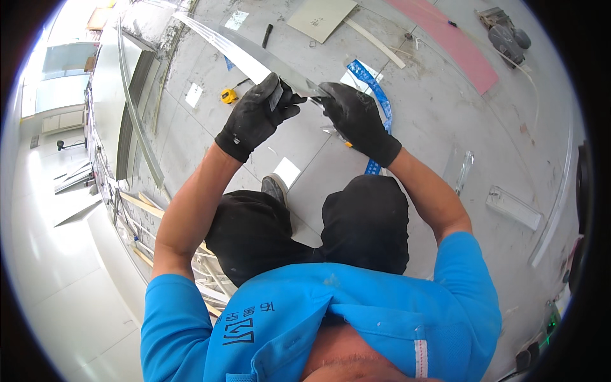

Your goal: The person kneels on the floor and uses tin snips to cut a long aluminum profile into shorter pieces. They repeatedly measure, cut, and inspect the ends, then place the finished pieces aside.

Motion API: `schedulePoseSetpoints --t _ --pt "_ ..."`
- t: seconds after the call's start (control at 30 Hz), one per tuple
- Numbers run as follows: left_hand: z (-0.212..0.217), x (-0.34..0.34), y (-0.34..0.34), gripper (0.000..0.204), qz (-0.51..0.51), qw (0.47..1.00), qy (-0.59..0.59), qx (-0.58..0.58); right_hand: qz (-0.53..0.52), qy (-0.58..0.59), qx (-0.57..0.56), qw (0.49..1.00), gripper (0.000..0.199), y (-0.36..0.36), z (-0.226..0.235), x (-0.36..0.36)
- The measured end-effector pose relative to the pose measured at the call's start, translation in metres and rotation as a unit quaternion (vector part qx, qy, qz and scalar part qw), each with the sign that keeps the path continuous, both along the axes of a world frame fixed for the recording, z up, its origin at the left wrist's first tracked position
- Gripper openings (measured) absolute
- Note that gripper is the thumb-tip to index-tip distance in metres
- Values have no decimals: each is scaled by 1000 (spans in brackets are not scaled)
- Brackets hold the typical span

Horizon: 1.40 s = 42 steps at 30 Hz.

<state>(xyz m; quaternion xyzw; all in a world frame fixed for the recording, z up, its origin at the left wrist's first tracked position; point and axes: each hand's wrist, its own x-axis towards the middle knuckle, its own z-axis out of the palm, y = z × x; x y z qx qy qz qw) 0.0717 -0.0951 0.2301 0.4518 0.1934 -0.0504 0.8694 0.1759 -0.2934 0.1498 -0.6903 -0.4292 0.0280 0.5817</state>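
My left hand (pixel 254 118), in a black glove, is closed beside the near edge of a long, shiny metal strip (pixel 238 54). A small flat grey piece (pixel 275 98) shows between its thumb and fingers; its kind is unclear. My right hand (pixel 356 118), also gloved in black, grips the near end of the strip, with the thumb and fingers closed round it. From there the strip runs away to the far left, raised off the floor at this end. Just below the right hand appears a metal thing with an orange tip (pixel 348 144), mostly hidden by the glove.
A yellow tape measure (pixel 228 96) and a black-handled tool (pixel 267 35) lie on the tiled floor. A blue patterned band (pixel 380 95) curves behind my right hand. Farther off are a beige panel (pixel 321 18), a pink strip (pixel 455 48) and stacked panels (pixel 137 95) at left.
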Motion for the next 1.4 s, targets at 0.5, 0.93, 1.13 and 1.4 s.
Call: schedulePoseSetpoints --t 0.5,0.93,1.13,1.4 --pt "-12 -5 4 18 -25 999 -35 -7 -18 -143 -82 986 19 1 16 -3" --pt "44 48 2 76 -101 423 -231 871 -49 -136 -53 988 22 -62 4 24" --pt "31 109 -21 23 -212 501 -274 793 -133 -140 -58 979 25 -89 26 33" --pt "21 164 -95 15 -139 472 -346 799 -358 -152 -65 919 40 -126 53 67"
